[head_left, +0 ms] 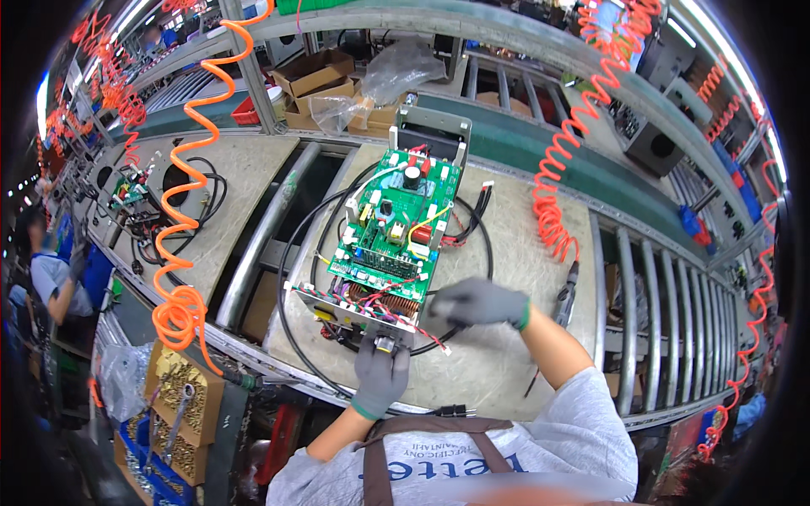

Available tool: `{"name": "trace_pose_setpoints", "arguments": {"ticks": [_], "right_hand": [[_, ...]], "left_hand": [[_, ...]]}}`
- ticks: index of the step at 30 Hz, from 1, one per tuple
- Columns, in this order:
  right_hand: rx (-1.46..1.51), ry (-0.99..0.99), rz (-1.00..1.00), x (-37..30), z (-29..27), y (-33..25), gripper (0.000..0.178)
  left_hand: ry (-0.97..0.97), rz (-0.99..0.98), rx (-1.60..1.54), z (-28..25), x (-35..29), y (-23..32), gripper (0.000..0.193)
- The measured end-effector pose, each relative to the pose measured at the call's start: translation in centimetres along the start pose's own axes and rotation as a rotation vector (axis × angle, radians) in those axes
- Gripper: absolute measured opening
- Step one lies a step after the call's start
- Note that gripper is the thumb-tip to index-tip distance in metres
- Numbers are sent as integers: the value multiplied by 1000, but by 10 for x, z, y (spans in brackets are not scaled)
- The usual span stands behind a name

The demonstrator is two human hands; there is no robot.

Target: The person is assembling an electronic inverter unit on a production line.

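Note:
A green circuit board (388, 223) with several components is mounted in an open metal chassis, in front of me on the worktable. My left hand (381, 375), in a grey glove, is closed at the lower edge of the chassis's front panel (337, 314), its fingers around a small dark part with a yellowish band (385, 344). My right hand (479, 304), also gloved, is to the right of the chassis, beside the copper coils (396, 305) and loose wires. Motion smears its fingers. A black cable (287, 253) loops around the unit.
An orange coiled hose (553, 202) hangs at the right, with a power screwdriver (567, 295) at its end. Another coiled hose (181, 312) hangs left. Boxes of screws (181, 401) stand at lower left. Metal rollers (666, 312) flank the table. A second unit (135, 194) lies far left, near a co-worker (59, 278).

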State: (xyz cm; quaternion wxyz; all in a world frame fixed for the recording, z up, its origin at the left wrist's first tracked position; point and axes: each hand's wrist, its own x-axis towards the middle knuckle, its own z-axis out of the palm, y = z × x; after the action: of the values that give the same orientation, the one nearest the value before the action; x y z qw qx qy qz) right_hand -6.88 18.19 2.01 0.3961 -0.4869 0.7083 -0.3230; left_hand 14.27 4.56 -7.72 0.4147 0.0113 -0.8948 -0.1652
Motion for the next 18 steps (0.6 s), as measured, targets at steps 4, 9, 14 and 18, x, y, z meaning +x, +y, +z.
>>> {"name": "trace_pose_setpoints", "arguments": {"ticks": [4,9,14,18], "right_hand": [[30,821,25,22,-77,56,30],[-116,1071,-124,119,-143,96,27],[-90,976,80,120,-146,88,25],[-87,987,38,89,-138,93,27]], "left_hand": [[49,-286,-51,-5,15,36,43],[131,-187,83,26,8,16,38],[58,-230,145,21,7,11,36],[-42,-246,-1,-5,4,-15,36]]}}
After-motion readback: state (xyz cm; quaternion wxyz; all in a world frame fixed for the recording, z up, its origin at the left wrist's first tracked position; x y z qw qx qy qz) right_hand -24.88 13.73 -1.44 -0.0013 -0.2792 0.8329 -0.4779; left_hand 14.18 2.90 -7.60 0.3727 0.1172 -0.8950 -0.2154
